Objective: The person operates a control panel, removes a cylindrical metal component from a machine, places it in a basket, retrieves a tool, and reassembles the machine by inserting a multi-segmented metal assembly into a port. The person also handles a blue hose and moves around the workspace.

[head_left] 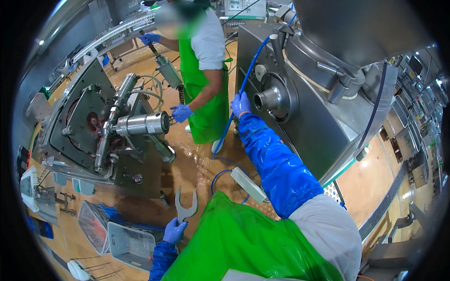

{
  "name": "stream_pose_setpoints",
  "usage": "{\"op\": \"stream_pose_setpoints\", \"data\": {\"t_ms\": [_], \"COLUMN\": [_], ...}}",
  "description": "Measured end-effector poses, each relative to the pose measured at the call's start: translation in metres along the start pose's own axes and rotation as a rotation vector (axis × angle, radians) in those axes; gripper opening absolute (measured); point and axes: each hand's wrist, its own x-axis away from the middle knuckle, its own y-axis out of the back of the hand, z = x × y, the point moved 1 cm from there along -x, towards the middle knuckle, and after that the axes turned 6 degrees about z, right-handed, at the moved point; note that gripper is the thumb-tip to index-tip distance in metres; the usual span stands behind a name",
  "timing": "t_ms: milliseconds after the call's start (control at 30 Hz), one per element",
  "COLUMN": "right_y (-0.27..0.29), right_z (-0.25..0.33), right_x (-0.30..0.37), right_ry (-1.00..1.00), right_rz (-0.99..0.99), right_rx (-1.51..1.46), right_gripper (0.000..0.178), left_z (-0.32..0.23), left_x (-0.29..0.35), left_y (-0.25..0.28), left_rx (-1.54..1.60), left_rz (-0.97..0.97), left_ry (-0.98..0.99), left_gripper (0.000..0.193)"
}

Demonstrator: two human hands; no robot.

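Note:
In its purple-blue glove, my left hand (175, 231) is closed round the handle of a large open-ended wrench (186, 206), whose two-pronged jaw points up and away. My right arm, in a wet blue sleeve, reaches forward. My right hand (241, 104) is wrapped round a blue hose (249, 71) that hangs along the front of a big steel machine (318, 136). Just right of this hand sits the machine's round metal outlet (266, 100). Below the hand the hose runs down toward the floor, near a grey-white box (249, 185).
A co-worker in a green apron (206, 112) stands ahead, one gloved hand on a metal cylinder fitting (168, 70). At left stands another machine (77, 126) with a protruding metal cylinder (143, 124). A grey crate (152, 243) sits low at left. The floor (192, 164) looks wet.

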Motion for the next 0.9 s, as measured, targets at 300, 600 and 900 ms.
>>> {"op": "stream_pose_setpoints", "data": {"t_ms": [300, 600, 900], "right_y": [0.103, 0.215, 0.29], "right_z": [0.115, 0.267, 0.188], "right_x": [0.108, 0.135, 0.202], "right_ry": [0.801, 1.076, 0.711], "right_rz": [-0.137, -0.49, -0.598], "right_rx": [0.192, 0.812, 1.027], "right_gripper": [0.018, 0.016, 0.02], "left_z": [-0.249, -0.503, -0.509], "left_x": [-0.15, -0.316, -0.367], "left_y": [-0.008, -0.032, -0.04], "left_rx": [0.382, 0.341, 0.235], "left_rz": [0.451, 0.341, 0.325], "left_ry": [-0.414, -0.558, -0.53], "left_gripper": [0.019, 0.055, 0.048]}}
